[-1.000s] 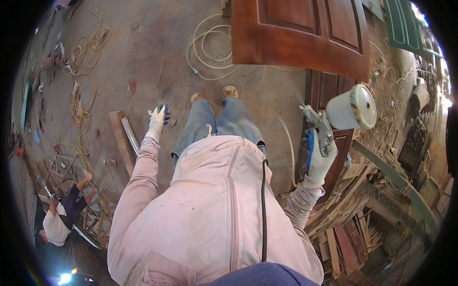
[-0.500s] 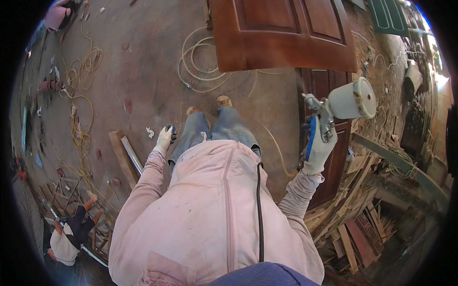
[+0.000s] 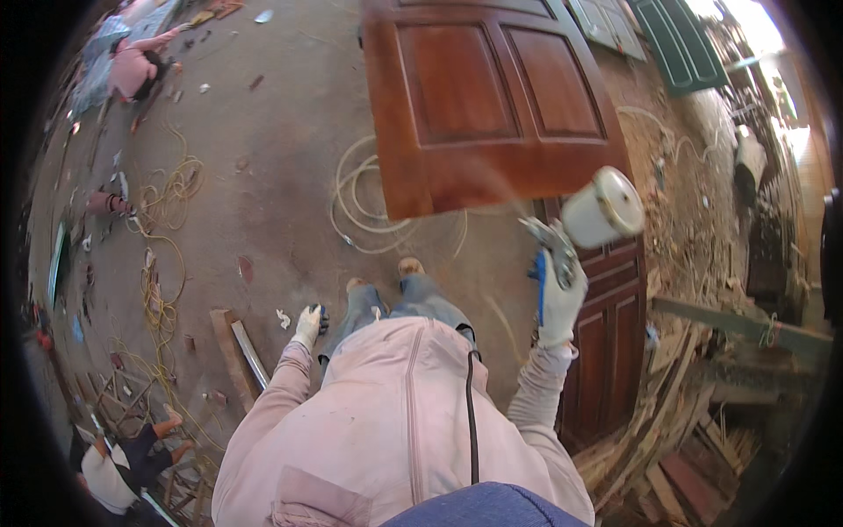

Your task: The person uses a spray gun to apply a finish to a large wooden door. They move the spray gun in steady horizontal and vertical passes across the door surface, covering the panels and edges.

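My right hand (image 3: 562, 303), in a white glove with a blue palm, is closed round the grip of a metal spray gun (image 3: 555, 241). A white paint cup (image 3: 604, 209) sits on the gun, tilted to the right. The nozzle faces the lower edge of a glossy red-brown panelled door (image 3: 457, 88), apart from it. A faint pale mist shows between nozzle and door. My left hand (image 3: 309, 326), also gloved, hangs beside my left thigh with fingers loosely bent and nothing visible in it; part of its palm side is hidden.
A second dark red door (image 3: 606, 360) lies lower on the right. A pale hose (image 3: 342, 206) coils on the floor ahead; yellow hoses (image 3: 162, 290) tangle at left. Scrap wood (image 3: 676, 474) is piled at right. One person (image 3: 136, 70) crouches far left, another (image 3: 114, 470) lower left.
My right hand has moved the spray gun left and slightly down in view. More of the raised door shows. Faint mist now appears by the nozzle. The left hand stays low by my thigh.
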`<state>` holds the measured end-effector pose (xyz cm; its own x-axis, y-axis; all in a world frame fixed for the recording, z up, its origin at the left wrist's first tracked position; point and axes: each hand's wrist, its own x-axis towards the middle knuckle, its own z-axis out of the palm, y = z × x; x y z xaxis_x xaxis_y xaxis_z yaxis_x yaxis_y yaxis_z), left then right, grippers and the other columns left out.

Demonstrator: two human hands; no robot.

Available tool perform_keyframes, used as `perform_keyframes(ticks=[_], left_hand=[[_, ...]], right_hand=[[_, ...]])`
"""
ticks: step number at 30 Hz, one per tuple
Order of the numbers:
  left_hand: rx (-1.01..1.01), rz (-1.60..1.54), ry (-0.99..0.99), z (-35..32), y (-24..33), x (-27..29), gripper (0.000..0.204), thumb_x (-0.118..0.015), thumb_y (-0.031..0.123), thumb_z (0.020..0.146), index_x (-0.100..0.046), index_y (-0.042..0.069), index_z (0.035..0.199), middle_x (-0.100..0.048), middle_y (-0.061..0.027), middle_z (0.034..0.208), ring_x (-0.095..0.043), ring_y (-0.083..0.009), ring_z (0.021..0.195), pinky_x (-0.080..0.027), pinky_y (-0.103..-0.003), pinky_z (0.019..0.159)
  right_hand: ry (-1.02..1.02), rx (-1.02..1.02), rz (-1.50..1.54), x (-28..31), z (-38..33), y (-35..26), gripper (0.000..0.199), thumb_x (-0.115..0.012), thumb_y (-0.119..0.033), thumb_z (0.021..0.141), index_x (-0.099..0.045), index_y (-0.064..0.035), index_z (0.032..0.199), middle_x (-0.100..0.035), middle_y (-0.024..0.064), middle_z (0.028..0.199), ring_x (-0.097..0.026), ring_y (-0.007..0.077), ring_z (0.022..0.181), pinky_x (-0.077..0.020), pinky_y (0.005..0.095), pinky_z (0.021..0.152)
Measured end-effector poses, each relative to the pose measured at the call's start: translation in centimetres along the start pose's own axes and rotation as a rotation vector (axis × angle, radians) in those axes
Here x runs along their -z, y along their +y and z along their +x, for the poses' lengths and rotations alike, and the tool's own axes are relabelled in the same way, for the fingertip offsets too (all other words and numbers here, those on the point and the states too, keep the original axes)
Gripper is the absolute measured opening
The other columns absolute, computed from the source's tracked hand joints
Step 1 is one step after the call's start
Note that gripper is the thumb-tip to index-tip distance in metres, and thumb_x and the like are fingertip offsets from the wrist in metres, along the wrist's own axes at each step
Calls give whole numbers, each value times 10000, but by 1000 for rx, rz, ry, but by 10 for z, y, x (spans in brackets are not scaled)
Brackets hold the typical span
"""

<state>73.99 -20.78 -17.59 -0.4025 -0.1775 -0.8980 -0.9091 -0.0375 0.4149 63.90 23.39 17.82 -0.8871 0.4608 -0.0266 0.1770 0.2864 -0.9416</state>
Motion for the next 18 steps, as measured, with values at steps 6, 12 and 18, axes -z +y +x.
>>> perform_keyframes(ticks=[6,12,18], left_hand=[[8,-66,-25,30,-31,-14,215,-554,335,951,-591,154,1061,-661,-39,776,-603,-179,572,-442,-342,469],[-543,333,-192,66,-70,-15,193,-513,331,964,-562,149,925,-621,-52,703,-583,-191,535,-447,-358,449],[42,-291,-52,40,-81,-42,256,-531,302,959,-572,108,1122,-659,-104,797,-625,-229,591,-495,-371,497]], right_hand=[[-136,142,74,27,8,29,417,-515,10,943,-534,-20,1359,-595,84,1339,-558,193,1219,-479,346,939],[-669,252,-578,-5,1,71,367,-691,-233,832,-660,-212,1198,-624,134,1122,-622,330,1022,-511,424,864],[-1218,120,-679,-117,4,144,414,-720,-359,816,-667,-317,1225,-576,129,1052,-597,326,1035,-477,417,894]])
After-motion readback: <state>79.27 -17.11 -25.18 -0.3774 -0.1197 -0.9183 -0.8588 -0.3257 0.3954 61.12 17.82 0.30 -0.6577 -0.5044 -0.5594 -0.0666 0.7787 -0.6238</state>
